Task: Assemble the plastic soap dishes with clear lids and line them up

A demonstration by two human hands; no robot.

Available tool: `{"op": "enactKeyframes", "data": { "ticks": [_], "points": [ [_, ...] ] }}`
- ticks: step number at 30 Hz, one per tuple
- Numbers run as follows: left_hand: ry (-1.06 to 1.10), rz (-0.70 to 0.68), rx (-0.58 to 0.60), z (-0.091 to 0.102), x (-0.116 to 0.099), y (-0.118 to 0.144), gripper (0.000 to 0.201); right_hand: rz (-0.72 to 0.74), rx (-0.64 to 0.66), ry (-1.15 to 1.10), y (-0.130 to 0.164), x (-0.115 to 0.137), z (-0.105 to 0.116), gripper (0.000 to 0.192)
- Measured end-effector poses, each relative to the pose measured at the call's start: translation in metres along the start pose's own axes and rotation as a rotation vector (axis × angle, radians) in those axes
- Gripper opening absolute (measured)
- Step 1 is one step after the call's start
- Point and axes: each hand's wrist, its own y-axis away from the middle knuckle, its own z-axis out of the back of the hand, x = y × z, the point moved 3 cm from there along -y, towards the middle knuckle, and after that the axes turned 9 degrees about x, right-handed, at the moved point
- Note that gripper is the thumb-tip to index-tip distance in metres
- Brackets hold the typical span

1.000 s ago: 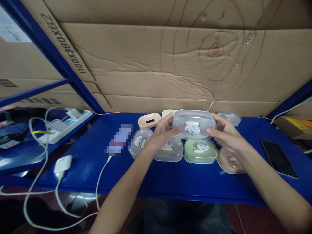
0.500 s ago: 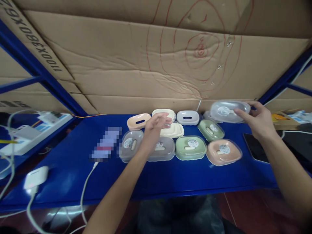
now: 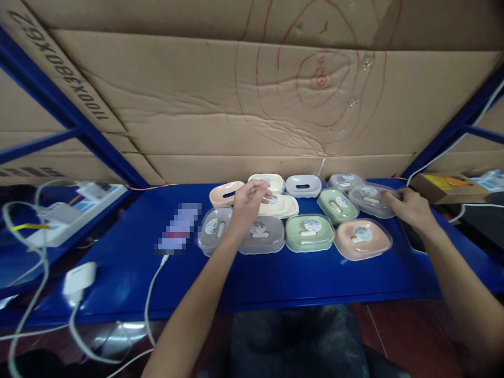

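My right hand (image 3: 411, 207) grips the right end of a grey soap dish (image 3: 368, 207) with a clear lid and round label, low at the back right. It is beside a green lidded soap dish (image 3: 334, 210) and behind a peach one (image 3: 364, 247). My left hand (image 3: 252, 199) is over the cream soap dishes (image 3: 289, 207), fingers loosely stretched and nothing visible in them. Its forearm partly hides two grey lidded dishes (image 3: 268, 244). Whether the fingers touch the cream pieces, I cannot tell.
A peach dish (image 3: 220, 194) and a pale grey dish (image 3: 303, 184) stand lidless at the back. Left are a charging phone (image 3: 179, 231), a white earbud case (image 3: 81, 278) and a power strip (image 3: 79, 220). A cardboard box (image 3: 444, 189) lies right; cardboard (image 3: 177, 105) walls the back.
My right hand has lowered the grey lidded dish toward the table, uncovering another grey dish behind it. My left hand has barely moved; the view has shifted slightly.
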Motion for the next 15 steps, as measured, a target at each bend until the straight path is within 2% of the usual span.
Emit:
{"op": "enactKeyframes", "data": {
  "ticks": [4,7,9,11,14,15],
  "points": [
    [-0.068,-0.019,-0.022,0.013,-0.006,-0.006,0.026,-0.052,0.132,0.008,0.0,0.003,-0.008,0.036],
    [-0.135,-0.095,-0.077,0.024,-0.033,0.013,0.025,-0.033,0.113,0.031,-0.001,0.009,-0.009,0.03],
    [-0.193,-0.156,-0.173,0.031,-0.055,0.05,0.024,-0.017,0.058,0.054,-0.002,0.015,-0.004,0.028],
    [-0.316,-0.117,-0.358,0.039,-0.072,0.105,0.021,0.042,-0.004,0.099,-0.003,0.026,0.006,0.031],
    [-0.393,-0.06,-0.596,0.044,-0.079,0.199,0.02,0.166,-0.103,0.166,-0.002,0.05,0.021,0.037],
    [-0.422,-0.006,-0.611,0.043,-0.076,0.227,0.023,0.201,-0.124,0.167,-0.001,0.058,0.024,0.038]
  ]
}}
